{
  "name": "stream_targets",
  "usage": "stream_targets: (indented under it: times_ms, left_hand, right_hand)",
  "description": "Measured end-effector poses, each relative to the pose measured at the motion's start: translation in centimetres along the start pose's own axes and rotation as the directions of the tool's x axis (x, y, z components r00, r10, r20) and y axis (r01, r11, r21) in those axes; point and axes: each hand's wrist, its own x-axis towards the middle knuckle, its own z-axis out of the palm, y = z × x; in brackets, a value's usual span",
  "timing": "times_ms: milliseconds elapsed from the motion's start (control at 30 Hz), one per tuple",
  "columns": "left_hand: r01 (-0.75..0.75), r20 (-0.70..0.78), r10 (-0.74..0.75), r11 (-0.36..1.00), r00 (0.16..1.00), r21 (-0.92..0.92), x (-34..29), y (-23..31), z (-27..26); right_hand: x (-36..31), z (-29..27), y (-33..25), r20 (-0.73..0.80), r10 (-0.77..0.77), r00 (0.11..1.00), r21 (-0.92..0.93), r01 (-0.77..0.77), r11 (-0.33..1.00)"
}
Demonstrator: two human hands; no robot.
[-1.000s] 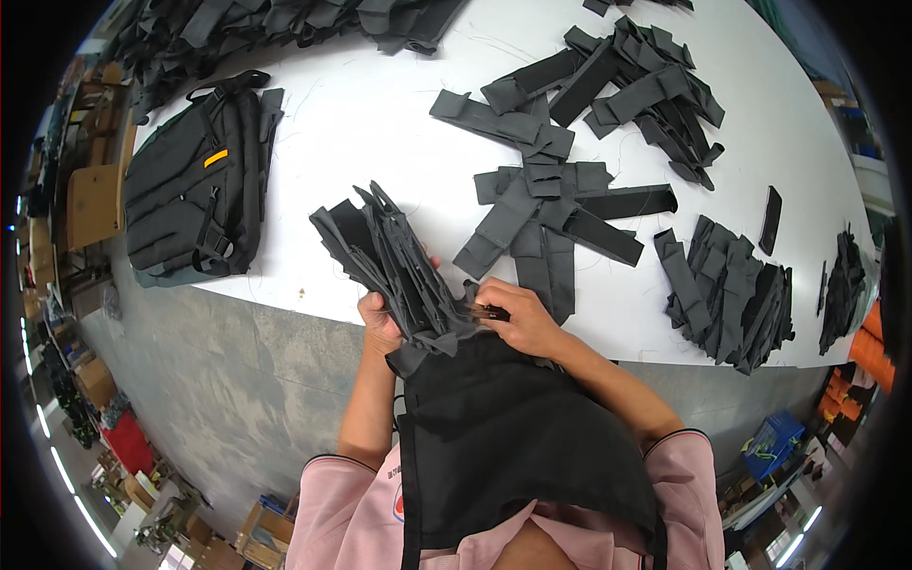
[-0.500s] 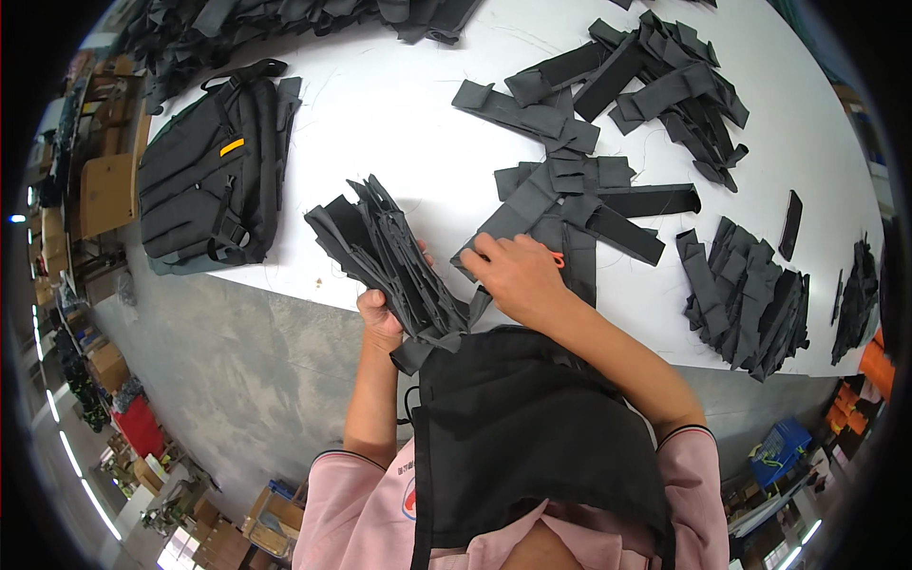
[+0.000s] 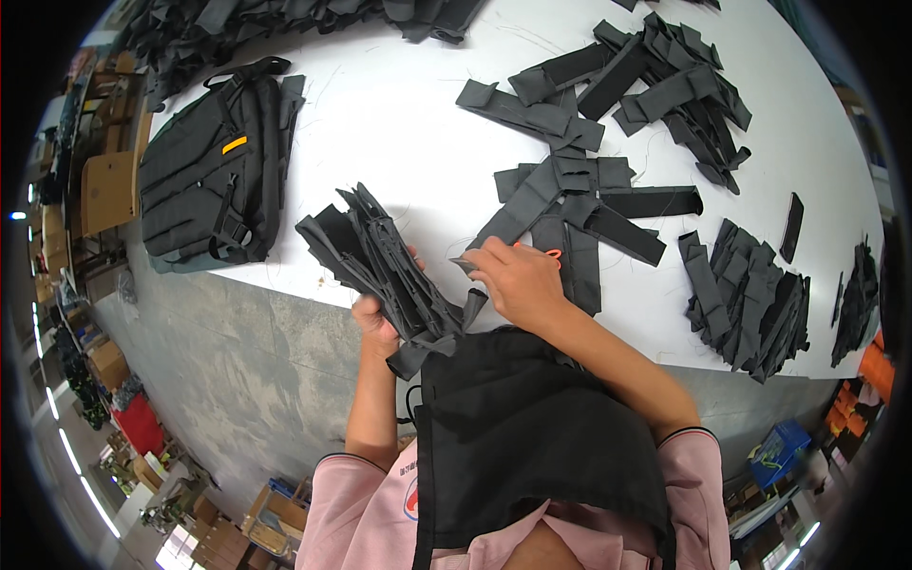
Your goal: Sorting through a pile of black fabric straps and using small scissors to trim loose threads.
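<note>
My left hand [image 3: 375, 318] is closed around a thick bundle of black fabric strips [image 3: 385, 266], held upright over the table's near edge with the ends fanned out. My right hand [image 3: 518, 283] is closed just right of the bundle, apart from it. An orange loop [image 3: 554, 254], like the handle of small scissors, shows at its knuckles; most of that tool is hidden in the palm. From the fingertips juts a small dark pointed tip [image 3: 463, 263], a blade or a fabric corner, I cannot tell. Beyond this hand lies a loose pile of black strips [image 3: 560, 190].
A black backpack [image 3: 211, 171] with a yellow tab lies at the left on the white table [image 3: 399, 123]. More strips lie in a far-right heap [image 3: 679, 95], a right-hand pile [image 3: 746, 299] and a large far-left mass [image 3: 285, 19]. Loose threads are scattered about.
My right hand has drawn back from the strip pile and turned slightly, and a pointed tip shows at its fingers. The bundle in my left hand has shifted a little left.
</note>
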Motion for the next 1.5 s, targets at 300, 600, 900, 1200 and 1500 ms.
stream_targets:
  times_ms: [300,600,900,1200,1500]
  left_hand:
    - [0.059,0.079,-0.072,0.985,0.994,0.16,0.4,2.7,4.8]
    - [0.68,0.014,-0.719,0.663,0.695,0.313,12.6,-15.0,14.0]
    - [0.695,-0.42,-0.682,0.181,0.598,0.696,14.1,-40.5,17.8]
    - [0.33,-0.328,-0.345,-0.056,0.879,0.942,12.5,-48.2,15.5]
    - [0.39,-0.293,-0.428,0.159,0.855,0.907,17.3,-50.1,17.2]
  right_hand:
    - [-3.8,-4.5,1.6,-0.138,0.521,0.843,0.395,-0.435,0.809]
    - [-20.5,-12.8,2.9,-0.51,0.848,0.142,0.823,-0.206,0.53]
    - [-29.0,-14.7,1.8,-0.519,0.792,-0.322,0.855,-0.182,0.486]
    - [-32.1,-18.1,9.4,-0.955,0.285,-0.081,0.216,-0.848,0.483]
    - [-28.1,-14.9,9.9,-0.723,0.68,-0.123,0.571,-0.66,0.488]
